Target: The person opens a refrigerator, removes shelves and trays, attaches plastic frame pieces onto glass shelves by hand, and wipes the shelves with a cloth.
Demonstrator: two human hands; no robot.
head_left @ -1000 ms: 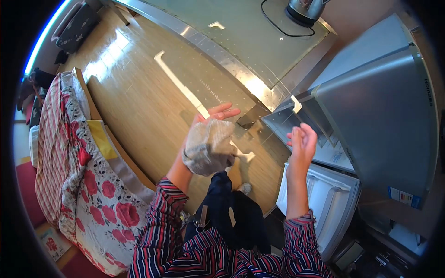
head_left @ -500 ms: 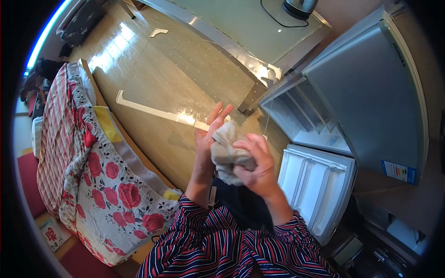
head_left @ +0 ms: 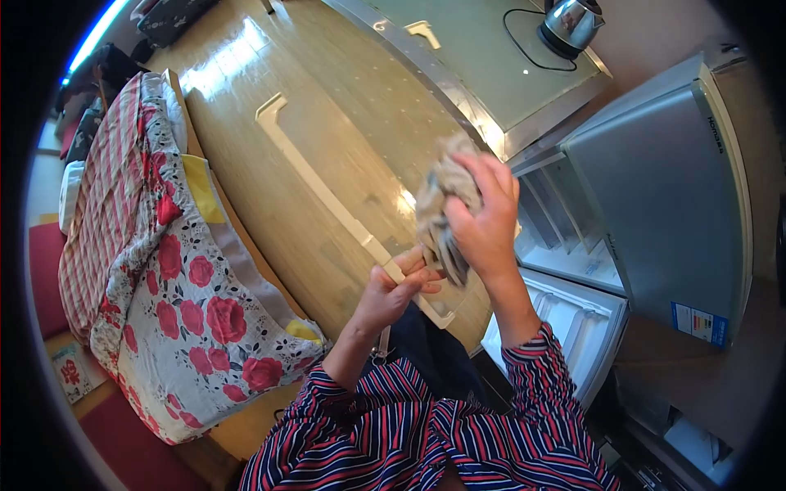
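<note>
Clenched on the grey cloth (head_left: 442,209), right hand (head_left: 483,225); left hand (head_left: 393,290) pinches the glass shelf's (head_left: 360,139) white edge; fridge (head_left: 655,196) label unreadable.

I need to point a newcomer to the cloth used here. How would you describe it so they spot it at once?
Start at the silver fridge with its door open. In front of it the right hand grips a crumpled grey-beige cloth against a clear, white-edged shelf. It is the only rag there.

A floral quilt (head_left: 188,311) covers the bed, left — kettle (head_left: 571,23) on the table (head_left: 483,65), fridge (head_left: 655,196) open, right.
</note>
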